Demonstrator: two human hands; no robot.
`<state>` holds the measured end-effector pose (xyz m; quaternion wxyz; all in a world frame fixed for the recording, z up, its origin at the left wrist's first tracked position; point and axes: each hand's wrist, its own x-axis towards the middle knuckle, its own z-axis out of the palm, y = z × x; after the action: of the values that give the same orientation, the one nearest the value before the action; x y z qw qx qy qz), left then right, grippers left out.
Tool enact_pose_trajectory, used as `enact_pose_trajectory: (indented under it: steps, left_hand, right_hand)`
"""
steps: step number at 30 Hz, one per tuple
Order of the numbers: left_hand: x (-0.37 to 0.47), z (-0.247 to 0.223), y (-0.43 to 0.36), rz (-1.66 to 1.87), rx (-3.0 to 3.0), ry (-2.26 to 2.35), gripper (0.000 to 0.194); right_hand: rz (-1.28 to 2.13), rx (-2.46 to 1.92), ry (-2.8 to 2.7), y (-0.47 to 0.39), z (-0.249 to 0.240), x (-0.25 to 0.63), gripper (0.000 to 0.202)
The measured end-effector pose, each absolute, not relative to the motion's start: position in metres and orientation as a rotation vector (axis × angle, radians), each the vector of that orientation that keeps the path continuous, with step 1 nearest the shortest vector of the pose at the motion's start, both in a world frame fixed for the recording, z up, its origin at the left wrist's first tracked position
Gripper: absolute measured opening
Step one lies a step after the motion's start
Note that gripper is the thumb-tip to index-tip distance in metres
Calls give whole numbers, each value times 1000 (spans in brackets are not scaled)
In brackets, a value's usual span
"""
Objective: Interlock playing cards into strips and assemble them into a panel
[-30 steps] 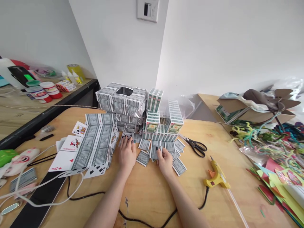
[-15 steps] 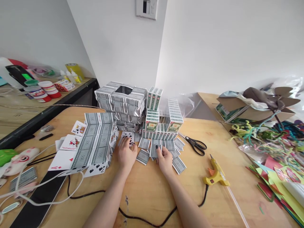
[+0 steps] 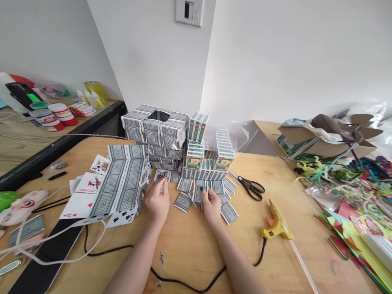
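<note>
My right hand (image 3: 212, 204) pinches a grey-backed playing card (image 3: 198, 195), its thumb lying on top. Other playing cards (image 3: 183, 202) are scattered face down around it. To the left, my left hand (image 3: 158, 201) has its fingers curled together; whatever they may hold is hidden. Just beyond its fingertips lies a face-up playing card (image 3: 159, 175). A folded structure covered in cards (image 3: 121, 181) stands left of that hand. Behind both hands are a card-covered box (image 3: 156, 130) with an opening in its top and a stack of green-and-white card packs (image 3: 204, 174).
Black-handled scissors (image 3: 251, 188) and a yellow glue gun (image 3: 275, 228) lie to the right, with a black cable (image 3: 183, 286) crossing in front. Coloured paper (image 3: 358, 237) and pipe cleaners (image 3: 324, 175) fill the right edge. A white cable (image 3: 58, 261) loops at left.
My left hand has drawn back from the face-up card toward me, and its spread fingers have curled together. My right hand stays on its card.
</note>
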<state>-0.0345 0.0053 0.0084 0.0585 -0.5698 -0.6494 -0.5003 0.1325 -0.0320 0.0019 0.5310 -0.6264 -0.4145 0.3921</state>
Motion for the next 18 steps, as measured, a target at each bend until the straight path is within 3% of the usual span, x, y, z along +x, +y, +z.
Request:
enact_pose_trajectory:
  steps: [9, 18]
  left_hand:
    - [-35, 7, 5, -1427, -1755, -2083, 25]
    - [-38, 13, 8, -1617, -1642, -2094, 21]
  right_hand:
    - [959, -1468, -960, -33, 6, 132, 38]
    - [1018, -1425, -884, -31, 7, 133, 36]
